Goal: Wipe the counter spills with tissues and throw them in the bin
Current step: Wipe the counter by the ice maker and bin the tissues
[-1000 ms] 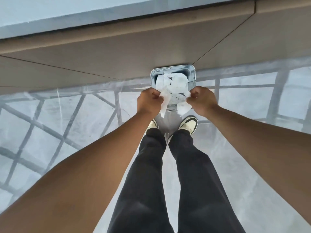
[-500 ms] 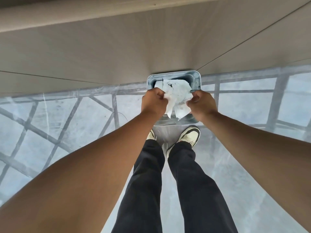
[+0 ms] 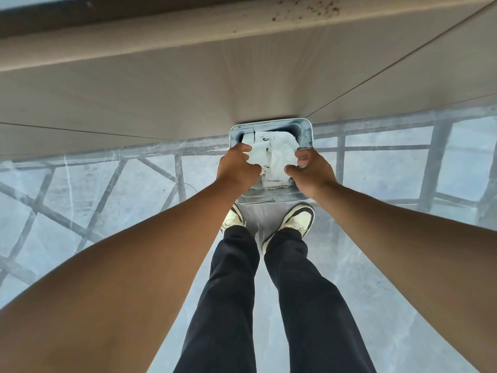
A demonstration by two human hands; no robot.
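One grey metal bin (image 3: 305, 135), rectangular with rounded corners, lid-less opening facing up, stands on the floor (image 3: 107, 189) against the base of the beige cabinet front (image 3: 161, 98). Inside it: crumpled white tissues (image 3: 271, 160) with dark smudges, piled up to about rim level; exact count of tissues unclear, at least two or three pieces overlapping. One left hand (image 3: 238, 168) sits over the left side of the bin opening, fingers loosely curled and part-spread, fingertips touching the tissue pile; not clear whether it actually grips any. One right hand (image 3: 312, 169) over the right side of the opening, fingers half-curled with a gap between thumb and fingers, at the edge of the tissues, no firm grasp visible. Both hands cover the near corners of the bin and hide part of the pile. Two bare forearms run in from the near left and near right. Two legs in black trousers (image 3: 234, 305) go down the middle, two cream-and-black sneakers, left shoe (image 3: 234, 218) and right shoe (image 3: 298, 219), toes just near the bin's near wall. Floor is pale grey and glossy, with reflections of a lattice of dark bars on left and right. Tabletop edge (image 3: 188, 41) shows at far top as a pale band, with dark specks (image 3: 304, 9) at far right of it. Thin seams (image 3: 390, 76) divide the cabinet front into panels.
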